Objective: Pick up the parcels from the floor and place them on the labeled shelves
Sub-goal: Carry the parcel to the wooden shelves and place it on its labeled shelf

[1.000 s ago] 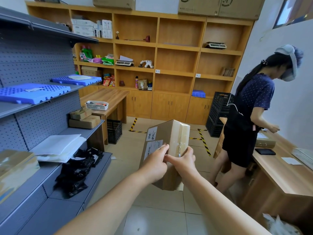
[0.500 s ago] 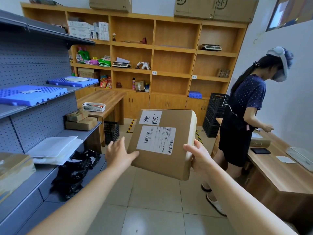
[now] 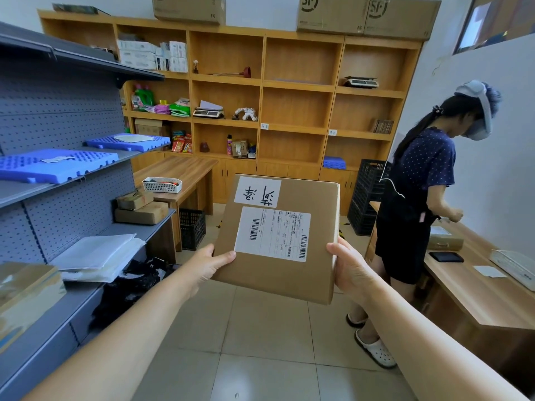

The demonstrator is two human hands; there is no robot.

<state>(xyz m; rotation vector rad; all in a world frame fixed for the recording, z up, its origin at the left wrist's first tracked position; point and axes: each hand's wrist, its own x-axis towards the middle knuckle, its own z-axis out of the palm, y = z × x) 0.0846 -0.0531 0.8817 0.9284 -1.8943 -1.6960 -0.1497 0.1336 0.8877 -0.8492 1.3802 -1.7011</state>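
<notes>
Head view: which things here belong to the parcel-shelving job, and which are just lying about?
Job:
- cardboard parcel, held by left hand and right hand
- wooden shelf unit with shelf labels
- grey metal shelving

Lying about:
- plunger
- weighing scale
- white basket
- black crate

The grey metal shelf (image 3: 139, 230) carries two stacked cardboard boxes (image 3: 141, 208), white plastic bags (image 3: 95, 256) and black bags (image 3: 136, 282) below.

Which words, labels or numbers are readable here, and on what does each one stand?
"SF": logo on two cardboard boxes atop the wooden shelves.
Parcel, held by left hand and right hand: handwritten Chinese label, upside down, unreadable; shipping label too small.
Shelf tags: blurred.
</notes>
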